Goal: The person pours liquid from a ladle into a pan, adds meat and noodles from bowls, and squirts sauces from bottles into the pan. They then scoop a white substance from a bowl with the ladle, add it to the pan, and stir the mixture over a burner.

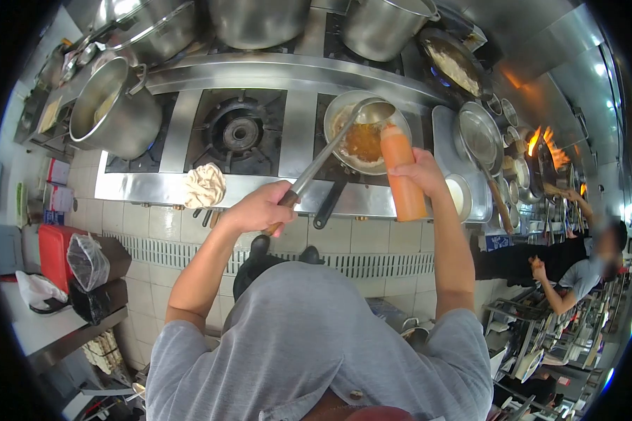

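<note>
My left hand (pixel 261 209) is wrapped round the wooden handle of a long ladle (pixel 321 158). The ladle's bowl lies over the far rim of a frying pan (pixel 336 121). Brown-orange liquid (pixel 364 144) spreads across the middle of that pan, and its black handle points toward me. In my right hand (pixel 421 173) is an orange squeeze bottle (pixel 405 189), tilted with its nozzle over the pan's right side. To the left of the pan is a bare black burner (pixel 240 130). A crumpled beige cloth (pixel 205 186) rests on the stove's front edge.
Large steel pots (pixel 116 112) stand on the left and along the back. A second pan (pixel 451 67) holds pale food at the back right. On a right-hand tray (pixel 479 208) are a strainer (pixel 479 133) and a white bowl (pixel 458 196). Farther right, flames (pixel 551 149) rise beside another person (pixel 576 259).
</note>
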A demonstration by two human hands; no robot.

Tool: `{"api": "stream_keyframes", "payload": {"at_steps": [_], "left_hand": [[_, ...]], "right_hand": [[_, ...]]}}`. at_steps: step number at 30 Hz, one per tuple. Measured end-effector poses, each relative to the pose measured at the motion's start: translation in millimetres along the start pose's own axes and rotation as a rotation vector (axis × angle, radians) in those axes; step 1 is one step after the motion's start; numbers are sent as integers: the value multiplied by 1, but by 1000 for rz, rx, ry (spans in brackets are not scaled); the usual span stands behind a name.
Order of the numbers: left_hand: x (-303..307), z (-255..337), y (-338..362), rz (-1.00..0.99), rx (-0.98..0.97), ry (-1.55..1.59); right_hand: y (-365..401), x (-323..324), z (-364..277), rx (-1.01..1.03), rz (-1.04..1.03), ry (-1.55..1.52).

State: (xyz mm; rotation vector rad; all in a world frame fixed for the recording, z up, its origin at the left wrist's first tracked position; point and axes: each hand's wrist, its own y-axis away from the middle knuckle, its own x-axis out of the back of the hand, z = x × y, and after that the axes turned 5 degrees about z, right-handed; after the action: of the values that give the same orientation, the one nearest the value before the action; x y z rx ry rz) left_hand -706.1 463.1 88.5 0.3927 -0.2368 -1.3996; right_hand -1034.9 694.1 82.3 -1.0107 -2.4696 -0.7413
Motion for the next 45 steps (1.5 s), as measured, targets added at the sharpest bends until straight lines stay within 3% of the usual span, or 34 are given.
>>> {"api": "stream_keyframes", "payload": {"at_steps": [9, 15, 17, 19, 21, 22, 26, 29, 31, 35, 40, 43, 45], "left_hand": [[14, 8, -5, 21, -32, -138], [44, 10, -7, -12, -91, -268], [62, 8, -11, -15, -107, -332], [78, 5, -16, -52, -108, -341], [96, -1, -32, -70, -90, -318], [107, -7, -44, -123, -88, -267], [141, -7, -77, -272, -109, -157], [146, 16, -101, -722, 103, 283], [133, 28, -104, -882, 297, 534], [96, 39, -92, -992, 429, 781], [45, 38, -51, -1147, 551, 753], [11, 33, -10, -1170, 562, 674], [-16, 21, 30, -1287, 604, 662]], "right_hand": [[50, -19, 5, 272, 479, 153], [108, -46, 14, 317, 868, 31], [139, -65, 8, 385, 963, -194], [169, -85, 20, 406, 1122, -161], [228, -111, -5, 124, 1264, 51], [257, -128, -15, 9, 1280, -148], [363, -222, -26, -218, 1496, -85], [432, -292, -41, -291, 1691, -91], [473, -350, -48, -368, 1817, -108], [546, -451, -83, -631, 2037, -54], [657, -561, -133, -872, 2268, -94], [747, -611, -167, -1030, 2420, 179], [806, -633, -185, -1112, 2449, 471]]}}
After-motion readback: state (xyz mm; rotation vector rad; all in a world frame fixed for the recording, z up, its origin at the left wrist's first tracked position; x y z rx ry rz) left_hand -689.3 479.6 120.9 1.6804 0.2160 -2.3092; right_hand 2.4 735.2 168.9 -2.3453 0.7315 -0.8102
